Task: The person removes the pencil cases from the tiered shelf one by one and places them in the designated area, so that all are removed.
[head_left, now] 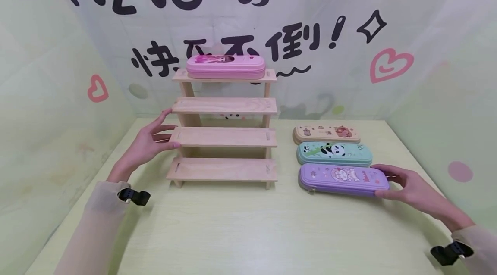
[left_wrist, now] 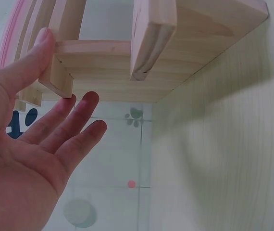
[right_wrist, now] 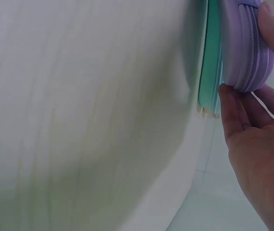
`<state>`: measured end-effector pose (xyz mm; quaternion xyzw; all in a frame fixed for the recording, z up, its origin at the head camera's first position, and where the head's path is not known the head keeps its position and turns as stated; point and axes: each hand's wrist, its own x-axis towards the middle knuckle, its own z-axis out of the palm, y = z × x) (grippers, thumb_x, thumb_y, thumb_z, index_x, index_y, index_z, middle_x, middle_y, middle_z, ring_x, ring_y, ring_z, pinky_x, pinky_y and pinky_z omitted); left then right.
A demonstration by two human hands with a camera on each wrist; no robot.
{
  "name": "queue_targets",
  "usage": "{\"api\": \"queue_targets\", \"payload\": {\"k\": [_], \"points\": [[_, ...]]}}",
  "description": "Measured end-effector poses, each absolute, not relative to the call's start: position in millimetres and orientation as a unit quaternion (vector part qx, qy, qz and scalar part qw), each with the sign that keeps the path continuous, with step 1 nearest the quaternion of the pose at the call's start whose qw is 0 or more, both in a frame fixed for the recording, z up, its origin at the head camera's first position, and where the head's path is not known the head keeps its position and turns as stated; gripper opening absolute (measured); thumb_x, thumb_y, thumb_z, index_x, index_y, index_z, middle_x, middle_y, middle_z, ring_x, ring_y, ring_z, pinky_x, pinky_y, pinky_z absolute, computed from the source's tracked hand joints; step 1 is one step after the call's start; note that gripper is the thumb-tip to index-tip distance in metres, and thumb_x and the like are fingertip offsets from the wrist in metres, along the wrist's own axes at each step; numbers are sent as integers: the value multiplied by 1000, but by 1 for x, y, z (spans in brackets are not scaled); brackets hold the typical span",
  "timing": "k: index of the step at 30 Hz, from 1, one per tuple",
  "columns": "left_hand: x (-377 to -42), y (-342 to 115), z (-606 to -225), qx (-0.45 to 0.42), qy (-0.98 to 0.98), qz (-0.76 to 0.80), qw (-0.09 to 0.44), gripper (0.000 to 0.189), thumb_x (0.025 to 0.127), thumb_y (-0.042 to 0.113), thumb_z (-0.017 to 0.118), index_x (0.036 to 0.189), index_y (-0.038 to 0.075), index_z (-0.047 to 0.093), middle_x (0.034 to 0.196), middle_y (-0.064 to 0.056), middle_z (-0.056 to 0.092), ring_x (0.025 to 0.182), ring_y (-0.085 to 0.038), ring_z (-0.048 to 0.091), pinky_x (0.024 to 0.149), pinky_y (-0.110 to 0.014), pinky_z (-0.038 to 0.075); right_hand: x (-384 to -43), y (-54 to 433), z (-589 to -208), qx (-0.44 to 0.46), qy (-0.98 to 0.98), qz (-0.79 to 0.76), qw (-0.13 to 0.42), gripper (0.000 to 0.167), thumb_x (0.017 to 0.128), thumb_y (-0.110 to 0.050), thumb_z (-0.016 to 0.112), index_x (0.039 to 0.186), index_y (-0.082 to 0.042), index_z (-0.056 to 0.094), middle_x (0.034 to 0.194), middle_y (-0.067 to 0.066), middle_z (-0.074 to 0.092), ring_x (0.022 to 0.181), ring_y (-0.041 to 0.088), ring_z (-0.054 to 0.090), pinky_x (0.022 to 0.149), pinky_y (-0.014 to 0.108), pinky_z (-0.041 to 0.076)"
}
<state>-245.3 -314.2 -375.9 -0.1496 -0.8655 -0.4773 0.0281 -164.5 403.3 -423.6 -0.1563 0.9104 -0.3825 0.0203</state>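
Left sleeve [head_left: 93, 227] right up close; left hand [head_left: 144, 143] spread at the edge of the wooden rack [head_left: 223, 170]; right hand [head_left: 411, 189] pinches the purple case [head_left: 343, 179] right of it; one-ended grip, so imo it could twist and bump the teal case [head_left: 357, 154] just behind.

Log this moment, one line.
left grip: touching pale wooden four-tier rack; right grip: holding purple oblong zip case; pink oblong case: top tier
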Motion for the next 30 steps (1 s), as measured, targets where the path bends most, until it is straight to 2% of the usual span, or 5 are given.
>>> {"api": "queue_targets", "payload": {"k": [3, 8, 14, 23, 30], "points": [[-245, -315, -376, -149, -866, -476, 29, 106, 91, 16, 87, 168, 43, 19, 150, -25, 55, 128, -47, 60, 102, -38, 55, -167, 403, -425, -160, 911, -380, 25, 71, 87, -13, 88, 148, 1, 54, 134, 5, 62, 110, -5, 57, 86, 12, 51], [-246, -314, -376, -150, -867, -474, 28, 106, 91, 16, 86, 168, 43, 19, 150, -26, 54, 128, -48, 60, 99, -30, 56, -168, 406, -430, -164, 912, -376, 29, 70, 87, -13, 89, 147, 1, 55, 134, 11, 63, 110, -5, 58, 88, 11, 50], [-246, -314, -376, -150, -867, -474, 28, 106, 91, 15, 86, 168, 44, 19, 150, -26, 54, 128, -48, 60, 99, -30, 56, -173, 412, -430, -159, 921, -355, 30, 73, 87, -16, 89, 150, -1, 55, 140, 19, 59, 112, -14, 52, 88, 7, 47], [-246, -314, -376, -146, -868, -474, 28, 106, 91, 16, 86, 168, 44, 19, 150, -26, 54, 129, -49, 59, 103, -47, 52, -174, 412, -430, -173, 923, -344, 20, 72, 85, -16, 90, 148, -1, 58, 133, 4, 60, 108, -8, 56, 87, 10, 49], [-245, -315, -376, -142, -867, -477, 24, 106, 91, 17, 86, 168, 46, 19, 151, -26, 53, 130, -48, 58, 97, -28, 57, -178, 410, -433, -168, 927, -334, 28, 74, 85, -18, 90, 148, 0, 57, 134, 18, 62, 105, -5, 58, 86, 13, 51]]}}
